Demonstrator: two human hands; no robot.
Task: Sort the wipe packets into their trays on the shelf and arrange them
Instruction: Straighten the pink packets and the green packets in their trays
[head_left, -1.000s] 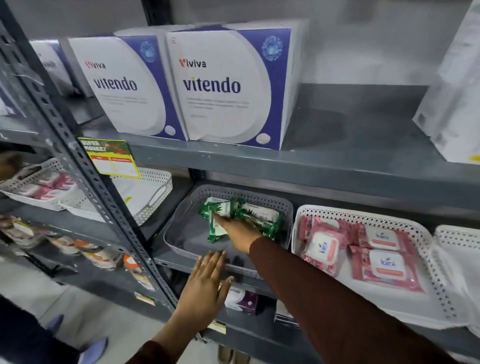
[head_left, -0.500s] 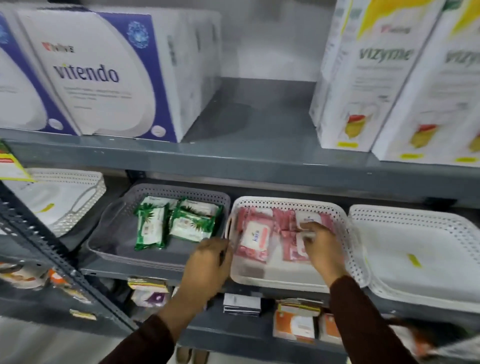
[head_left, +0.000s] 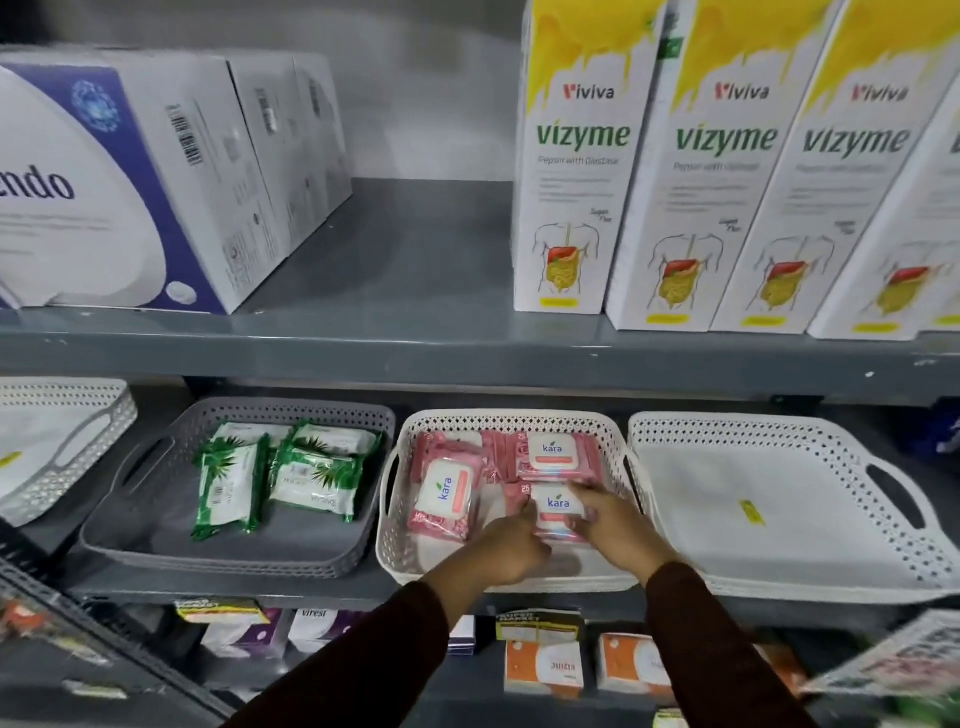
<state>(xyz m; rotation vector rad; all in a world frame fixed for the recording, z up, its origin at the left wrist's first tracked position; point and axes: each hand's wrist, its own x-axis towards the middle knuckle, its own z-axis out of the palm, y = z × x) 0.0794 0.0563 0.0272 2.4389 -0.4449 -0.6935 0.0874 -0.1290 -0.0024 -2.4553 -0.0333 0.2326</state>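
Note:
Three pink Kara wipe packets lie in the middle white tray (head_left: 395, 540): one at the left (head_left: 444, 493), one at the back (head_left: 553, 457), one at the front (head_left: 557, 506). My left hand (head_left: 506, 545) and my right hand (head_left: 613, 522) both grip the front pink packet from its two sides. Green wipe packets (head_left: 228, 483) (head_left: 317, 480) lie in the grey tray (head_left: 130, 525) to the left. Another white tray (head_left: 779, 499), on the right, holds only a small yellow sticker.
Vizyme cartons (head_left: 571, 171) and white-and-blue boxes (head_left: 130, 182) stand on the shelf above. A white tray (head_left: 62, 441) sits at the far left. Small medicine boxes (head_left: 545, 670) line the shelf below. A slotted metal upright (head_left: 78, 623) crosses the lower left.
My view swung right from the grey tray to the pink one. My right hand left the green packets; both hands came together on the front pink packet.

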